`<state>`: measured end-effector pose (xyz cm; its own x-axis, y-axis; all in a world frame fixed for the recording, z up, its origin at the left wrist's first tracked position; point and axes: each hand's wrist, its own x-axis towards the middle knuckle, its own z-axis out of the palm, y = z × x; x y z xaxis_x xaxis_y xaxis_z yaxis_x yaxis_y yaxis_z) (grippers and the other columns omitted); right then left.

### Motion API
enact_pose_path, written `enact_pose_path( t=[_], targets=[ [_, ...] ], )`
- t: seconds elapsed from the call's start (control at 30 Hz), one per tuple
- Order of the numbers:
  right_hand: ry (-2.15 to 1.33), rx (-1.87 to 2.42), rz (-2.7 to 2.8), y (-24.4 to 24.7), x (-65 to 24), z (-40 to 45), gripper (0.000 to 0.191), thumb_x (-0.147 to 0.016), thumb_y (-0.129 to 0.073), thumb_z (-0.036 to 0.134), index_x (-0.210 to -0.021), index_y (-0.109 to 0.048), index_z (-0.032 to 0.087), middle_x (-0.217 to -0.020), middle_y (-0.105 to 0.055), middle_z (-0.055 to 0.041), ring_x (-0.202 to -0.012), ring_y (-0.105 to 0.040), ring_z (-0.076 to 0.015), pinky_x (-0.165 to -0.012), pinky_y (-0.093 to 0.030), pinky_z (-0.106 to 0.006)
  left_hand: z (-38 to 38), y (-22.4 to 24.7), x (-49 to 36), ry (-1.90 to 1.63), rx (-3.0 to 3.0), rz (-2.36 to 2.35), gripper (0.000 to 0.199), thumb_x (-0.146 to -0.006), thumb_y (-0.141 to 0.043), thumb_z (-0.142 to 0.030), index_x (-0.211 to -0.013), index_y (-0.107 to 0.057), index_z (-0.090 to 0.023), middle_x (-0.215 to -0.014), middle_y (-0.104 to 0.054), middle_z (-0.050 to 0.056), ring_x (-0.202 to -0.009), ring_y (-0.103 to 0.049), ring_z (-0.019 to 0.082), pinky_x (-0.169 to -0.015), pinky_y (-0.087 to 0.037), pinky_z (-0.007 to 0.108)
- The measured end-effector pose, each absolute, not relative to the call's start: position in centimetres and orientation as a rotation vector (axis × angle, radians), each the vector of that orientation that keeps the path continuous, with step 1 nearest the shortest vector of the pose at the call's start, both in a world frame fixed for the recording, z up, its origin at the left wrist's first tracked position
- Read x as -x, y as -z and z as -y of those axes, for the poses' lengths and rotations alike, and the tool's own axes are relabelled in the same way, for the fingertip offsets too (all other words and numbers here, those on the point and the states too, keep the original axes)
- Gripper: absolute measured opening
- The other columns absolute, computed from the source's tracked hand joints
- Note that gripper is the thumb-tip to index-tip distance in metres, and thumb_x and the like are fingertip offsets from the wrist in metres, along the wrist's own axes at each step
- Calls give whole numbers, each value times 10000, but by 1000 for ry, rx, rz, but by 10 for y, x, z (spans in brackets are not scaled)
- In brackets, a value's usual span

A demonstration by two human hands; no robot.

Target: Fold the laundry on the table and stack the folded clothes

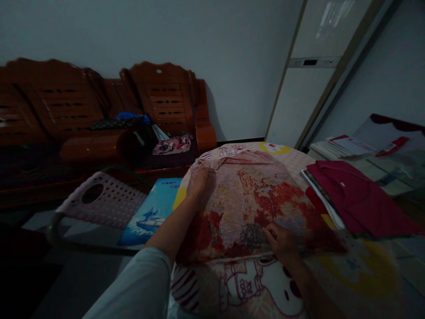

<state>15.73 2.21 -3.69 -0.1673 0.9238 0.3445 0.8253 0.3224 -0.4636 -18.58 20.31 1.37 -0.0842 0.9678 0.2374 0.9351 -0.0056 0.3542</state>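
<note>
- On the wooden seat [166, 104] at the far left, a crumpled patterned cloth [174, 145] lies loose, as though put aside rather than arranged.
- Nearer, a woven chair [116, 201] is beside the worktop [285, 166]; a blue packet [154, 212] lies by its woven part, probably because that is a handy resting place.
- The left hand [200, 179] is at the far left corner of the printed top [229, 199], a spot that would suit steadying it or drawing it straight. Its fingers are bent over the cloth, but I cannot tell whether the grip pinches any.
- The printed top lies spread on the worktop, its near edge fairly straight; laid out so, most of the red and grey pattern shows (small creases remain at the far edge).
- The right hand [282, 241] is above the near part of the top, thumb and fingers pressed together at the surface; whether cloth is between them is unclear. With the left at the far corner, the two could keep the fabric taut.
- To the right, folded clothes [352, 195] are stacked apart from the hands, leaving them room; papers [348, 146] lie beyond.
</note>
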Motion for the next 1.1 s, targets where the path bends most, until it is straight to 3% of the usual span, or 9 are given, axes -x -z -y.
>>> enact_pose_path(
  t=[0.17, 0.37, 0.47, 0.57, 0.73, 0.83, 0.93, 1.0, 1.1],
  targets=[
    [-239, 1566, 2028, 27, -157, -22, 376, -950, -456, 436, -706, -633, 213, -619, -644, -16, -571, -580, -146, -587, -326, -258, -194, -3, 178, -283, -2210, -2095, 498, -965, -423, -353, -1440, -428, -203, -1544, -378, 136, -1431, -315, 301, -1145, -260, 520],
    [-423, 1518, 1965, 11, -161, -24, 303, -920, -492, 384, -743, -674, 220, -661, -672, -17, -591, -581, -149, -589, -353, -257, -161, -7, 150, -240, -2284, -1941, 502, -966, -435, -374, -1436, -431, -195, -1490, -438, 139, -1397, -364, 258, -1141, -287, 385],
    [-558, 1480, 1869, 4, -166, -27, 283, -892, -506, 371, -715, -663, 217, -612, -636, -1, -575, -556, -143, -577, -369, -248, -129, -1, 134, -284, -2381, -1830, 513, -971, -450, -374, -1467, -403, -255, -1554, -373, 97, -1447, -292, 271, -1166, -234, 437],
    [-667, 1459, 1730, -2, -174, -27, 314, -886, -500, 382, -655, -621, 208, -551, -574, 22, -539, -531, -132, -560, -382, -238, -111, -2, 133, -307, -2350, -1916, 512, -979, -443, -359, -1474, -404, -237, -1552, -378, 115, -1446, -299, 294, -1163, -236, 477],
    [-612, 1411, 1622, -11, -192, -8, 268, -864, -535, 380, -711, -641, 188, -587, -586, 15, -565, -554, -143, -574, -418, -250, -93, -27, 122, -336, -2244, -1804, 409, -925, -532, -249, -1328, -571, -192, -1400, -555, 104, -1299, -493, 240, -1099, -366, 356],
    [-463, 1361, 1691, -12, -203, 10, 220, -860, -539, 331, -747, -659, 185, -685, -639, -23, -667, -595, -167, -656, -460, -276, -59, -42, 94, -505, -2200, -1562, 266, -903, -535, -193, -1114, -696, -180, -1147, -695, 57, -1065, -628, 196, -944, -471, 277],
    [-295, 1299, 1764, -12, -210, 25, 183, -853, -521, 258, -782, -677, 192, -817, -680, -71, -815, -628, -203, -777, -489, -322, -15, -47, 62, -523, -2162, -1237, 183, -898, -544, -206, -917, -723, -171, -917, -724, 25, -852, -655, 156, -790, -491, 239],
    [-203, 1298, 1791, -10, -212, 33, 182, -842, -514, 210, -805, -692, 195, -867, -689, -87, -868, -633, -217, -821, -491, -343, 10, -44, 45, -486, -2175, -1109, 149, -882, -564, -193, -883, -713, -189, -882, -719, 12, -821, -653, 147, -775, -484, 235],
    [-156, 1329, 1865, -7, -209, 41, 193, -840, -518, 166, -817, -708, 191, -816, -678, -72, -808, -625, -204, -769, -487, -323, 30, -35, 32, -448, -2248, -1162, 140, -850, -599, -176, -941, -699, -212, -959, -712, 31, -894, -647, 174, -812, -480, 265]
  ],
)
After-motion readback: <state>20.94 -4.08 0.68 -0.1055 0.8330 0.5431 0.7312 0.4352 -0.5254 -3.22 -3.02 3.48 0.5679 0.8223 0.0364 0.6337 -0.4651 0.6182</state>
